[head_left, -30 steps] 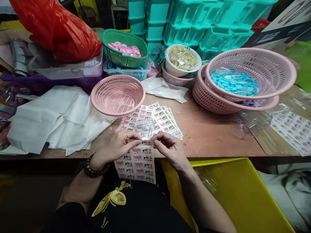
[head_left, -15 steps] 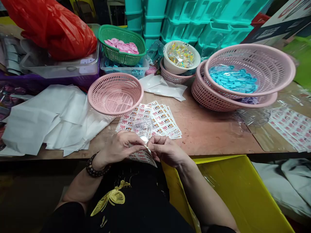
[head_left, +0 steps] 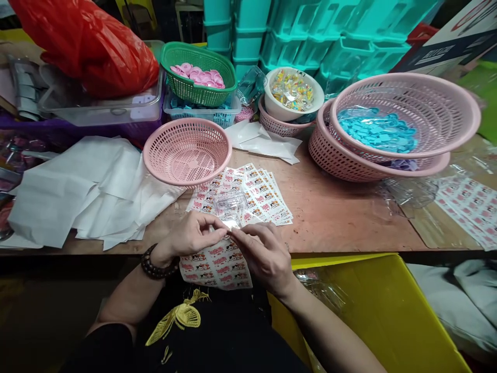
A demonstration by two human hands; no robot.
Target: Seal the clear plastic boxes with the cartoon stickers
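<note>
A sticker sheet (head_left: 217,267) printed with cartoon cats and pink lettering hangs in front of my body, over the table's front edge. My left hand (head_left: 192,233) is closed, pinching this sheet at its top edge between thumb and forefinger. Closed fingers of my right hand (head_left: 272,256) meet the left fingertips at that same edge; its thumb is mostly hidden. Just beyond the fingers, a clear plastic case (head_left: 231,201) lies on a fanned pile of similar sticker sheets (head_left: 267,196).
A pink basket (head_left: 187,178) stands behind the pile. White backing papers (head_left: 89,191) spread at left. Stacked pink baskets (head_left: 438,106) at right hold bagged blue pieces (head_left: 376,132). A yellow bin (head_left: 373,305) sits below the table's edge, with clear plastic (head_left: 322,290) inside.
The held sticker sheet has swung down flatter, showing more of its printed face. My right hand has turned, its fingers now stretched over the sheet's top edge. Clear plastic now shows in the yellow bin.
</note>
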